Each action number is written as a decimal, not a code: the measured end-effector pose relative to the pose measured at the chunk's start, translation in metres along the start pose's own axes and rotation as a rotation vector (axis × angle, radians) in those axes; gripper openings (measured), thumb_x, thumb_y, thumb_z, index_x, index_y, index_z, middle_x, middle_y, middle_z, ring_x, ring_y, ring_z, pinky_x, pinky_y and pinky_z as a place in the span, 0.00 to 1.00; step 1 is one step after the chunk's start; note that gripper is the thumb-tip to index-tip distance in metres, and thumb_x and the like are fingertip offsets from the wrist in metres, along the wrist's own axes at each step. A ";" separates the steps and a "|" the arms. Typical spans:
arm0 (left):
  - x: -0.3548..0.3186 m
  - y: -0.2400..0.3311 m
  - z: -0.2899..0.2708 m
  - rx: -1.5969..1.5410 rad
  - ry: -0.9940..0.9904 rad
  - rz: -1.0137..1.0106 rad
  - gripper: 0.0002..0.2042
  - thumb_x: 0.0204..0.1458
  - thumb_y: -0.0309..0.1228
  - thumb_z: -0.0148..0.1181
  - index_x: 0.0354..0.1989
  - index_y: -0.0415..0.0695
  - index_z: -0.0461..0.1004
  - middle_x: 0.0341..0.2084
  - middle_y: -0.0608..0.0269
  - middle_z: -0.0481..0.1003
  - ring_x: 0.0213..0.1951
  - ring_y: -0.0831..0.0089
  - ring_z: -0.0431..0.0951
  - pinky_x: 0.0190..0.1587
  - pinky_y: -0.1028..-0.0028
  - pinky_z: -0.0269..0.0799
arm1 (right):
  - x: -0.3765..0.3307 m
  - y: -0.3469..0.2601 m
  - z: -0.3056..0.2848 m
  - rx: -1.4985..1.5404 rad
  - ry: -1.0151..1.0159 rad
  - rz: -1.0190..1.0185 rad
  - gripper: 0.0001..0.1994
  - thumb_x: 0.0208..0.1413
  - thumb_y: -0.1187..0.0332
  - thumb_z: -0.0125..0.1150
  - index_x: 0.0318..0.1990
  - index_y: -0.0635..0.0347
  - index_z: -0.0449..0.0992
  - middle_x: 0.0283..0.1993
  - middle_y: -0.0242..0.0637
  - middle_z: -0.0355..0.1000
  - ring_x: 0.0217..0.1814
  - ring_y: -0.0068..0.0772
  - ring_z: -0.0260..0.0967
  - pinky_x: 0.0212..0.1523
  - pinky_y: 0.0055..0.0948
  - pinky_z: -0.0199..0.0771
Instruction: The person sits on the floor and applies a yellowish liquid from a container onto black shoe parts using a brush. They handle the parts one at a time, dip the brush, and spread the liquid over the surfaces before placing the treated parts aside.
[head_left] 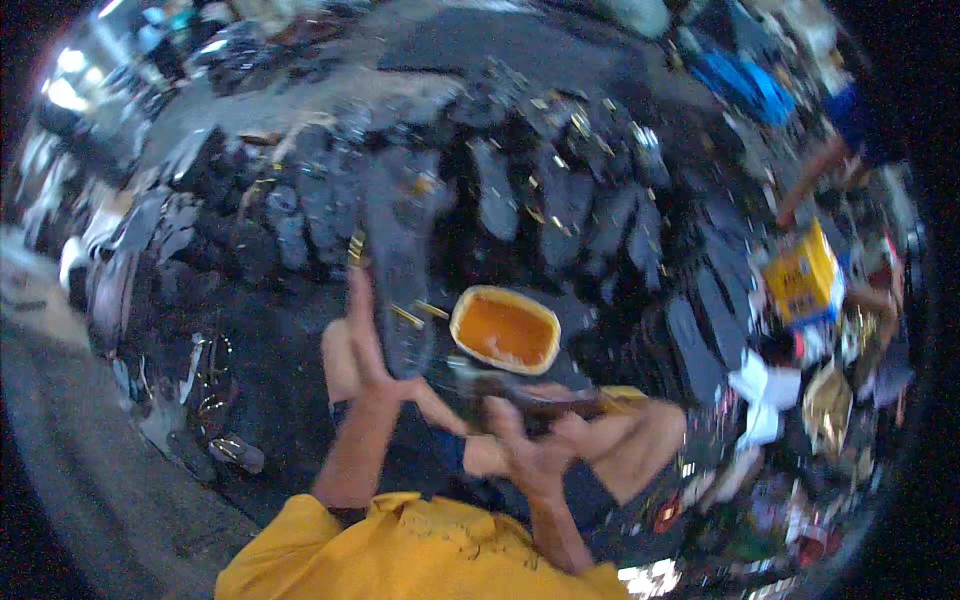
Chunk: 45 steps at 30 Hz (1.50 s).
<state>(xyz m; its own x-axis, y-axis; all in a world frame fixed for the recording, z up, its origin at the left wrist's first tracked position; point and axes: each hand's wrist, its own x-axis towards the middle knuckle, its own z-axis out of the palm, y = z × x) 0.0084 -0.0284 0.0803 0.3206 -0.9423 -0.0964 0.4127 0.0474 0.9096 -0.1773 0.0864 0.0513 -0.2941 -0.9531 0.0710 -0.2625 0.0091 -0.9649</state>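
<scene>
My left hand (375, 375) grips the near end of a long dark-grey sandal sole (405, 260), which points away from me and has gold-coloured pieces beside it. Close to its right side stands a pale-rimmed tub (456, 318) with orange-brown stuff inside. Below the tub, my right hand (535, 450) is closed around a long dark-brown object (545, 403); motion blur hides what kind it is. Under both hands are my bare bent legs.
Rows of dark sandals (560, 215) with gold fittings lie beyond the tub, with stacked dark soles (695, 345) to the right. A yellow box (803, 275), white crumpled material (762, 395) and another person's arm (815, 175) are on the right. Loose sandals (237, 453) lie at left.
</scene>
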 end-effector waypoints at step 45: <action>-0.114 -0.100 -0.296 1.003 0.313 0.195 0.29 0.60 0.44 0.59 0.64 0.38 0.67 0.62 0.40 0.67 0.57 0.49 0.73 0.61 0.54 0.68 | 0.059 0.151 -0.048 0.541 0.538 0.384 0.22 0.63 0.45 0.61 0.34 0.57 0.76 0.29 0.25 0.70 0.28 0.16 0.65 0.26 0.21 0.63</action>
<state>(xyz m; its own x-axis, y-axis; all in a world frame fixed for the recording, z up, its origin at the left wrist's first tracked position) 0.1830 0.1721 -0.1194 0.5690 -0.8139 0.1174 -0.5138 -0.2404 0.8236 -0.2789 0.0462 -0.0781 -0.7055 -0.6387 -0.3070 0.3791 0.0258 -0.9250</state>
